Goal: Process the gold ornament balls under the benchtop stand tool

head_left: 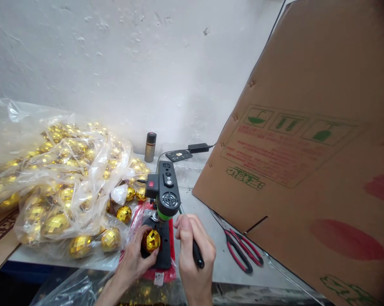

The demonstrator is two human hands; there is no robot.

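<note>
My left hand is closed around a gold mirror ball, thumb on its near side and fingers on its left. The ball sits at the black base of a small press-like machine with a green band and vent grilles, just below its head. In my right hand, right of the base, is a black-handled tool with a thin shaft. The shaft's tip is hidden near the machine head, so its kind is unclear. Red-edged plastic lies beneath the base.
A clear plastic bag of gold balls fills the left, with loose balls beside it. Red-and-black scissors lie on the right, partly against a big cardboard box. Behind are a bottle and a power adapter.
</note>
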